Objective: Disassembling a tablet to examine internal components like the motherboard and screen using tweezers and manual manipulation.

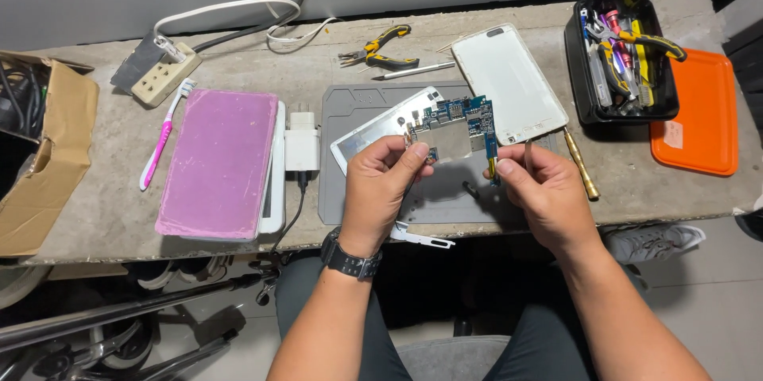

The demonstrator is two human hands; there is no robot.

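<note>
My left hand (pixel 380 190) pinches the left edge of a blue circuit board (pixel 457 128) with a metal shield, held above a grey work mat (pixel 350 190). My right hand (pixel 540 186) grips the board's right lower edge between thumb and fingers. Just behind the board lies a silver tablet frame (pixel 373 131) on the mat. A white tablet back cover (pixel 509 83) rests at the mat's far right corner. A black watch sits on my left wrist.
A pink pad (pixel 218 160) lies over a white tablet at left, with a white charger (pixel 302 141), pink toothbrush (pixel 163 135) and power strip (pixel 163 71). Pliers (pixel 380 47) lie at the back, a black tool tray (pixel 624 59) and orange lid (pixel 703 111) at right, a cardboard box (pixel 40 150) far left.
</note>
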